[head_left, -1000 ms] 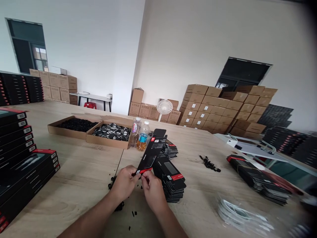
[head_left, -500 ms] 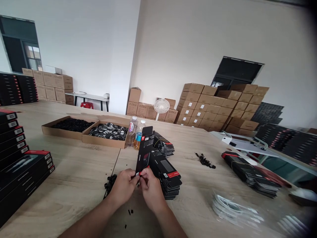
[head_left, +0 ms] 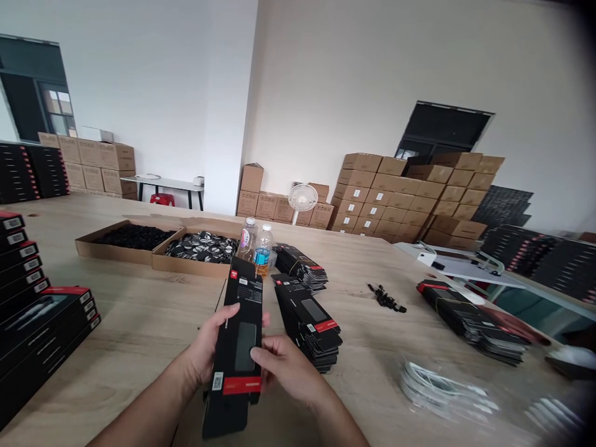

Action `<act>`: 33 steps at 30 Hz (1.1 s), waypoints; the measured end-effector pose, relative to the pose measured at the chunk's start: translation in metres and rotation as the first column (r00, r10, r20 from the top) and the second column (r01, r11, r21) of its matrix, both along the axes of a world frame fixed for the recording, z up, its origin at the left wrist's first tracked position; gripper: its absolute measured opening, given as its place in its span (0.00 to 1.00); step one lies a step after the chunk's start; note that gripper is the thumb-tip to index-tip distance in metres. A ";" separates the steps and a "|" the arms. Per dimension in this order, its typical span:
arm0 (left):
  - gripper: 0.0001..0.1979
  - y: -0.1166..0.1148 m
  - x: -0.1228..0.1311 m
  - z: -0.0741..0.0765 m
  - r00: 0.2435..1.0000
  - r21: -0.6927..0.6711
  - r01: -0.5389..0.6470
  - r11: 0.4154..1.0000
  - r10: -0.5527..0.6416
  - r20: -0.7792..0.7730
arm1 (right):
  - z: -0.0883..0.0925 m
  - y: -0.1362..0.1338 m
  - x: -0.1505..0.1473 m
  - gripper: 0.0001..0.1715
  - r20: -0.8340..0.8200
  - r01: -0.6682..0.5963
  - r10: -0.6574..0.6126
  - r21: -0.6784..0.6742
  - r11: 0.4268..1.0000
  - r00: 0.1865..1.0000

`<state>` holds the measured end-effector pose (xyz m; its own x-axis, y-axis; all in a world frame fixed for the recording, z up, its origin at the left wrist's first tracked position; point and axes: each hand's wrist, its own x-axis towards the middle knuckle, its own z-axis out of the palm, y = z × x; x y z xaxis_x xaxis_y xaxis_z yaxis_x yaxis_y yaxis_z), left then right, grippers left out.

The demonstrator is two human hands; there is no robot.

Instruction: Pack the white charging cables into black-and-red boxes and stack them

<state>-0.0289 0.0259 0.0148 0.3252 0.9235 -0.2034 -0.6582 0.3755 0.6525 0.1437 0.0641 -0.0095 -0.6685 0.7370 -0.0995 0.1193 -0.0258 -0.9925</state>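
Note:
Between my two hands is a black box sleeve [head_left: 238,347] with a red band, a window and a small code label; a flap hangs from its near end. My left hand [head_left: 209,341] grips its left edge, thumb on top. My right hand [head_left: 284,366] holds the right edge, its thumb near the window and its other fingers partly hidden beneath. Just right of them lies a stack of flat black boxes [head_left: 310,329], with a second bundle [head_left: 300,267] behind it.
Two cardboard trays, one of small black parts [head_left: 135,237] and one of round black-and-silver pieces [head_left: 205,247], sit beyond my hands beside two bottles [head_left: 263,251]. Finished-looking boxes [head_left: 51,316] rise at left. Small black pieces [head_left: 386,298], banded boxes [head_left: 470,320] and bagged white cables [head_left: 442,391] lie right.
The black box has come nearer and turned its windowed face up. My hands have moved from pinching its near end to holding its two sides.

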 end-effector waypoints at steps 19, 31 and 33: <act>0.25 -0.004 0.011 -0.010 0.967 0.079 0.216 0.973 -0.202 -0.153 | 0.026 0.016 0.031 0.18 -0.513 0.399 -0.426 -0.169 0.901 0.746; 0.34 -0.013 0.030 -0.006 0.877 0.274 0.080 0.958 0.063 -0.477 | 0.004 0.004 0.013 0.24 -0.438 0.268 -0.357 -0.253 0.930 0.825; 0.27 -0.014 0.028 0.000 0.707 0.436 0.051 0.899 0.276 -0.652 | 0.008 0.010 0.015 0.22 -0.424 0.369 -0.430 -0.221 0.903 0.797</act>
